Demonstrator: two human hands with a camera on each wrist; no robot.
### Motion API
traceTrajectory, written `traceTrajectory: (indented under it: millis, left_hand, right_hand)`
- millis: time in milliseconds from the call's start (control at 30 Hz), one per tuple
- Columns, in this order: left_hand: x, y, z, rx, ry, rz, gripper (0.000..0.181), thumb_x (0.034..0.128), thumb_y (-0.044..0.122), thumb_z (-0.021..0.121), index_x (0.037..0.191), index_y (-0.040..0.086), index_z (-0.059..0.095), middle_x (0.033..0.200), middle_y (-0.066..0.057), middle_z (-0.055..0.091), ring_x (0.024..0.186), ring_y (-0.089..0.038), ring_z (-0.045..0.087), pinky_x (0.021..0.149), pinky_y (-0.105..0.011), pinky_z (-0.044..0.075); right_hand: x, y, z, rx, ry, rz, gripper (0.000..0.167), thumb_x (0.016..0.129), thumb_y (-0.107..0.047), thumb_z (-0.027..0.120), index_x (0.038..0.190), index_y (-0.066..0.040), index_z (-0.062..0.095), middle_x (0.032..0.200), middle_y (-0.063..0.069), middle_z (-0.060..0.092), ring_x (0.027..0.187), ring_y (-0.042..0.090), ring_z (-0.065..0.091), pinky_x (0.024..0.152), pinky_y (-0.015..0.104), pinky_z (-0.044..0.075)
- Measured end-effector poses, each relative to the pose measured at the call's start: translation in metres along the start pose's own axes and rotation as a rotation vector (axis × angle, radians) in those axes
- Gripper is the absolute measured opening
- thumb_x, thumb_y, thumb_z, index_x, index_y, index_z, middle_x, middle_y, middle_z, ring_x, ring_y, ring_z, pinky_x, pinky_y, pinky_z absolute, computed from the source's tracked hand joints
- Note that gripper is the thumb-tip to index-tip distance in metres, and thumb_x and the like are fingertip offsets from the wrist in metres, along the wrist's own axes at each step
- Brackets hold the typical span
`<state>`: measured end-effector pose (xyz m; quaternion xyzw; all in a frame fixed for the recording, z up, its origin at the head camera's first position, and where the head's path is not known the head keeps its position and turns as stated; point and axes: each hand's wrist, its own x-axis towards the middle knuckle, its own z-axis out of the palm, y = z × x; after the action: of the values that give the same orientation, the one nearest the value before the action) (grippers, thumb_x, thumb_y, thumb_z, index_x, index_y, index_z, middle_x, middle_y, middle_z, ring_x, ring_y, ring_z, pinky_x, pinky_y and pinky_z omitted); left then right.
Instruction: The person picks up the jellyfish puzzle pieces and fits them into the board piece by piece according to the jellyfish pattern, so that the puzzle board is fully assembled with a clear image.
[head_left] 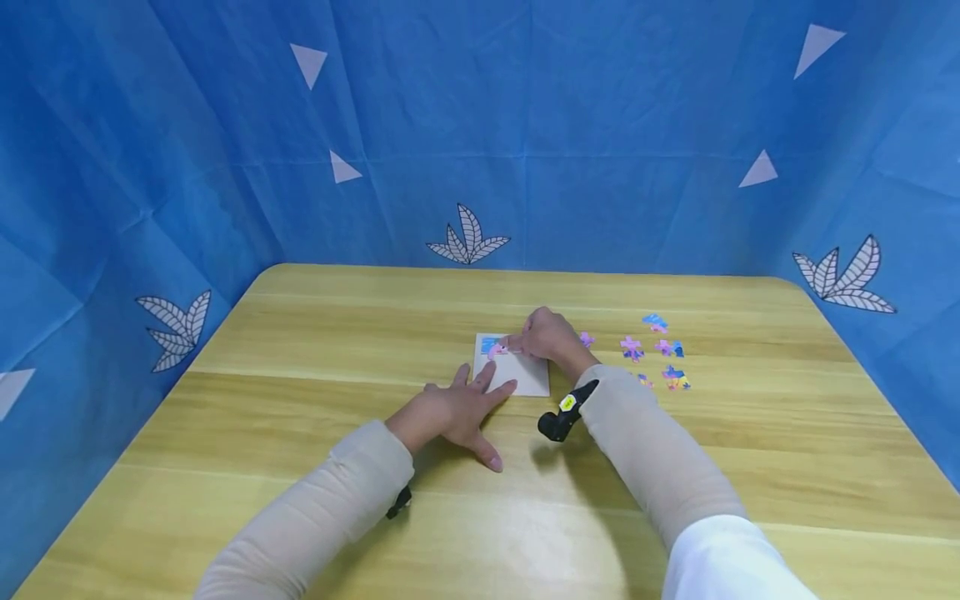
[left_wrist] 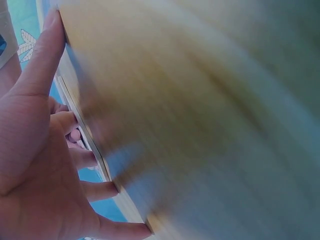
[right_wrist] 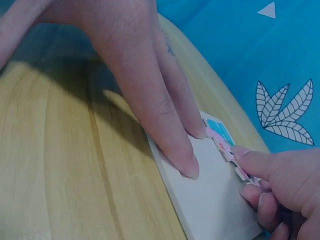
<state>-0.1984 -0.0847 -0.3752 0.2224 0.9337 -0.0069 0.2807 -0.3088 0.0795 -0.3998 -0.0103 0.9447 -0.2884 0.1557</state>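
A square white puzzle board [head_left: 527, 382] lies on the table, with blue and pink puzzle pieces [head_left: 491, 344] at its far left corner. My left hand [head_left: 459, 412] has its fingers spread; two fingertips rest on the board, beside the pink piece in the right wrist view. At the board's far edge my right hand [head_left: 550, 335] pinches a small pink puzzle piece [right_wrist: 242, 173] between thumb and fingers, right beside the laid pieces. The fingers partly hide that piece.
Several loose puzzle pieces [head_left: 632, 347] lie to the right of the board, some near the right forearm. The wooden table [head_left: 337, 333] has rounded far corners. A blue curtain [head_left: 600, 125] with white leaf and triangle prints hangs around it.
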Motion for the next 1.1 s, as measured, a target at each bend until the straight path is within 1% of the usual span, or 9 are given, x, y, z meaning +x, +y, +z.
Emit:
traceTrajectory:
  millis: [100,233,333,467,567,700,933,1033,1100]
  left_hand:
    - [-0.001,0.0,0.001,0.003,0.0,0.0,0.116,0.063,0.071,0.069,0.152,0.037,0.003,0.159,-0.004,-0.01,0.144,-0.039,0.0,0.097,-0.072,0.025]
    - [0.001,-0.001,0.001,0.008,0.002,0.002,0.116,0.0626,0.071,0.069,0.151,0.037,0.003,0.159,-0.004,-0.01,0.144,-0.038,0.001,0.097,-0.072,0.025]
    - [0.002,0.0,0.002,0.013,0.002,0.003,0.116,0.0623,0.072,0.069,0.151,0.037,0.003,0.159,-0.004,-0.01,0.144,-0.039,0.001,0.097,-0.071,0.026]
    - [0.002,0.0,0.002,0.011,0.005,0.004,0.117,0.0617,0.072,0.069,0.152,0.037,0.004,0.159,-0.004,-0.009,0.144,-0.039,0.002,0.097,-0.072,0.026]
    - [0.002,0.0,0.003,0.006,0.01,0.002,0.117,0.0613,0.072,0.07,0.152,0.036,0.005,0.159,-0.005,-0.009,0.144,-0.039,0.002,0.096,-0.072,0.026]
    - [0.001,-0.001,0.002,0.004,0.012,0.002,0.117,0.0613,0.072,0.07,0.152,0.036,0.005,0.159,-0.005,-0.008,0.144,-0.04,0.002,0.096,-0.073,0.025]
    - [0.0,0.0,0.001,-0.003,0.012,0.007,0.117,0.0615,0.071,0.07,0.152,0.036,0.004,0.159,-0.005,-0.009,0.144,-0.04,0.001,0.097,-0.072,0.025]
    - [0.0,0.0,0.001,-0.002,0.01,0.001,0.116,0.0615,0.071,0.07,0.152,0.037,0.005,0.159,-0.005,-0.009,0.144,-0.039,0.001,0.097,-0.072,0.025]
    - [-0.001,0.0,0.001,0.0,0.007,-0.006,0.116,0.0612,0.072,0.07,0.151,0.037,0.005,0.159,-0.004,-0.008,0.144,-0.039,0.001,0.097,-0.072,0.025]
  right_hand:
    - [0.0,0.002,0.002,-0.025,0.01,0.003,0.049,0.08,-0.05,0.07,0.053,-0.014,0.05,0.047,-0.002,0.045,0.047,0.013,0.041,0.046,0.026,0.035]
    - [0.0,0.003,0.002,-0.061,0.034,-0.016,0.052,0.08,-0.051,0.069,0.052,-0.015,0.046,0.046,-0.004,0.038,0.045,0.012,0.037,0.045,0.027,0.031]
    - [-0.001,0.004,0.002,-0.064,0.037,-0.022,0.05,0.079,-0.052,0.07,0.053,-0.013,0.049,0.048,-0.004,0.04,0.048,0.013,0.04,0.046,0.027,0.032]
    - [-0.004,0.004,0.001,-0.046,0.045,-0.022,0.046,0.078,-0.052,0.071,0.064,-0.011,0.055,0.056,-0.001,0.049,0.053,0.014,0.046,0.048,0.026,0.036]
    - [-0.005,0.003,0.001,-0.029,0.05,-0.021,0.045,0.078,-0.051,0.071,0.068,-0.011,0.054,0.058,-0.001,0.049,0.054,0.015,0.046,0.048,0.027,0.037]
    - [-0.006,0.002,0.002,-0.014,0.058,-0.02,0.046,0.078,-0.05,0.072,0.066,-0.01,0.052,0.056,-0.001,0.045,0.052,0.014,0.044,0.047,0.027,0.035]
    - [-0.009,0.003,0.003,-0.027,0.1,-0.054,0.044,0.079,-0.05,0.072,0.07,-0.01,0.055,0.063,0.001,0.053,0.058,0.016,0.05,0.049,0.026,0.038]
    - [-0.01,0.004,0.002,-0.022,0.11,-0.069,0.045,0.081,-0.051,0.068,0.068,-0.011,0.054,0.059,0.0,0.049,0.055,0.015,0.047,0.048,0.026,0.036]
    - [-0.01,0.004,0.001,0.003,0.108,-0.068,0.046,0.084,-0.051,0.064,0.068,-0.009,0.055,0.057,0.0,0.047,0.053,0.016,0.047,0.049,0.027,0.036]
